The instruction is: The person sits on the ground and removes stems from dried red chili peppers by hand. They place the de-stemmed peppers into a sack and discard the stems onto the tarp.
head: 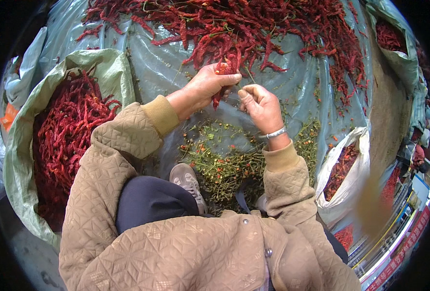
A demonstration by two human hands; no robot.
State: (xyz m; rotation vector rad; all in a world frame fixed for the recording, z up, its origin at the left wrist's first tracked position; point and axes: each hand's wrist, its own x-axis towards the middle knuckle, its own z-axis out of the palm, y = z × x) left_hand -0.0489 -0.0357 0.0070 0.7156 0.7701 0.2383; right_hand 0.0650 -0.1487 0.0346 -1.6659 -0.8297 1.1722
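Observation:
Several dried red chili peppers (230, 64) are held in my left hand (215, 80), with one tip hanging below the fingers. Just right of it, my right hand (260, 105) pinches a thin green chili stem (241, 86) between thumb and fingertips. A silvery bracelet circles that wrist. Beyond both hands, a large pile of dried red chilies (273, 16) spreads over a plastic sheet (153, 60). Below the hands, a heap of green stems with red and orange bits (233, 165) lies between my feet.
A large pale green woven sack of red chilies (75, 145) stands at the left. At the right is a smaller white sack (362, 145) holding chili pieces (340, 172). Another open sack of chilies (391, 36) is at the upper right. My shoe (188, 182) is beside the stem heap.

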